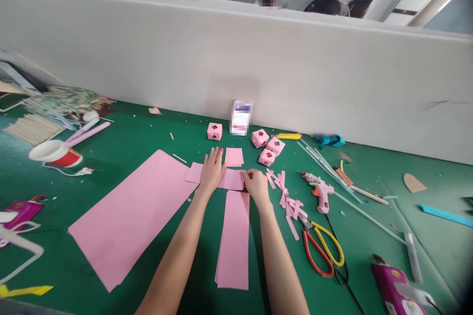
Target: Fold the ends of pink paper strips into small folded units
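My left hand (212, 171) lies palm down with its fingers stretched out, on a row of small pink paper pieces. My right hand (257, 188) pinches the right edge of a pink paper piece (232, 179). Just beyond sits a small stack of pink paper squares (234, 156). Another pink square (193, 173) shows to the left of my left hand. Between my forearms lie long pink paper strips (234, 241), stacked slightly askew. A large pink sheet (129, 221) is spread out at the left. Folded pink paper boxes (260, 138) with dark diamond-shaped openings stand farther back.
On the right are narrow paper scraps (291, 205), red-and-yellow-handled scissors (322, 250), a pink glue gun (320, 192) with its cord, and a yellow cutter (288, 136). Sticks (33, 128) and a paper cup (56, 153) stand left. A white partition (166, 49) closes off the back.
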### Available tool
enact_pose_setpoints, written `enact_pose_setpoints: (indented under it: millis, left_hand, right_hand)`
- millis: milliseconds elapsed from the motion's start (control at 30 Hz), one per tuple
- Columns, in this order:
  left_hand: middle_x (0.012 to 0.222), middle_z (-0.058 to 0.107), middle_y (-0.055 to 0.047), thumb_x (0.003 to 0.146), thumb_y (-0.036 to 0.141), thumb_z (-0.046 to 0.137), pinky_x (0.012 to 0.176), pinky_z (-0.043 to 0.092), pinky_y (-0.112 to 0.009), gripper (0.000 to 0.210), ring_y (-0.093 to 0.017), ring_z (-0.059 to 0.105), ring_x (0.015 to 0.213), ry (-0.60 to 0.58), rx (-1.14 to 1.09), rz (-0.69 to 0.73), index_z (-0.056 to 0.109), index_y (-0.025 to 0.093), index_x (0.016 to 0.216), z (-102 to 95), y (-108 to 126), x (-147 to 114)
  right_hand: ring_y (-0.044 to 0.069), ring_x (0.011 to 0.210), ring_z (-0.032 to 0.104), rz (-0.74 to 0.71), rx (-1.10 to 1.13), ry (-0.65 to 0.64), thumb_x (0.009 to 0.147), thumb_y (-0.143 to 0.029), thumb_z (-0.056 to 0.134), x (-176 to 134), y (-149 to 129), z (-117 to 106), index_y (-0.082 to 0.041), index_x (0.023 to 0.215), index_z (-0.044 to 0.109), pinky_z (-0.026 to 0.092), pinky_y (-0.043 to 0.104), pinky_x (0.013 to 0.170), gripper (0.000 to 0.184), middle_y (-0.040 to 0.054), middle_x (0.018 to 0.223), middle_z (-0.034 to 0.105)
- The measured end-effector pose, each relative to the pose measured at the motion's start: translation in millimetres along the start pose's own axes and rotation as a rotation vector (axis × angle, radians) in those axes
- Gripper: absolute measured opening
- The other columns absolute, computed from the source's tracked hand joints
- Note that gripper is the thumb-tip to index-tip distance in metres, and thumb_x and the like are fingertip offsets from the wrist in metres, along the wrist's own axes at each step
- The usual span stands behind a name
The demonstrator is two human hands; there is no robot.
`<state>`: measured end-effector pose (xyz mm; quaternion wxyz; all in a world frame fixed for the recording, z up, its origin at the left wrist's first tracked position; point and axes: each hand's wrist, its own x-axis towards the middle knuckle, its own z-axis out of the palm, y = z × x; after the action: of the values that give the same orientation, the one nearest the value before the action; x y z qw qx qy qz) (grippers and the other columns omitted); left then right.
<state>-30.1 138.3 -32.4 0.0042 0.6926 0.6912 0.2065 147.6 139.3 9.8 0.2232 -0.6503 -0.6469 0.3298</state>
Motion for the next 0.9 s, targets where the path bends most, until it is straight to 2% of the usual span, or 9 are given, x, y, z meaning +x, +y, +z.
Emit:
enact_pose_setpoints:
  millis: [67,167,433,667,900]
  left_hand:
    - [0.16,0.037,-0.024,0.103,0.03,0.038,0.12,0.028,-0.058,0.053,-0.036,0.029,0.152,-0.003,0.025,0.003,0.041,0.004,0.15,3.7,0.3,-1.4]
    - [0.163,0.032,-0.023,0.104,0.035,0.035,0.12,0.023,-0.062,0.055,-0.036,0.026,0.153,-0.013,0.056,0.007,0.04,0.006,0.151,6.9,0.4,-2.2]
    - [0.163,0.032,-0.022,0.105,0.038,0.033,0.121,0.022,-0.062,0.058,-0.035,0.026,0.153,-0.029,0.107,0.016,0.038,0.005,0.152,9.6,-2.0,-3.1]
    - [0.161,0.036,-0.021,0.105,0.038,0.033,0.12,0.023,-0.063,0.056,-0.034,0.027,0.153,-0.021,0.11,0.013,0.039,0.008,0.152,8.9,-0.8,-2.9]
    - [0.16,0.038,-0.021,0.104,0.035,0.035,0.121,0.023,-0.061,0.055,-0.034,0.029,0.152,-0.009,0.102,0.007,0.039,0.008,0.152,7.1,0.6,-3.7]
  right_hand:
    - [0.019,0.063,0.064,-0.001,-0.026,0.014,0.095,-0.031,0.055,-1.5,1.5,0.6,-0.02,0.068,0.062,0.038,0.025,0.06,0.03,0.0023,0.061,0.068]
    - [0.018,0.063,0.061,0.0,-0.073,0.03,0.095,-0.029,0.055,-3.6,2.1,1.4,-0.02,0.069,0.061,0.034,0.025,0.058,0.028,0.002,0.063,0.066]
    - [0.018,0.062,0.057,0.003,-0.136,0.017,0.093,-0.026,0.057,-6.8,0.0,3.0,-0.02,0.068,0.061,0.028,0.025,0.055,0.026,0.0024,0.064,0.063]
    - [0.019,0.066,0.062,0.012,-0.115,-0.003,0.094,-0.029,0.054,-11.6,2.5,-0.1,-0.019,0.071,0.064,0.032,0.025,0.057,0.027,0.005,0.068,0.068]
    - [0.018,0.066,0.066,0.023,-0.023,-0.064,0.094,-0.044,0.056,-18.1,8.5,-5.3,-0.018,0.072,0.068,0.04,0.025,0.06,0.036,0.0058,0.072,0.074]
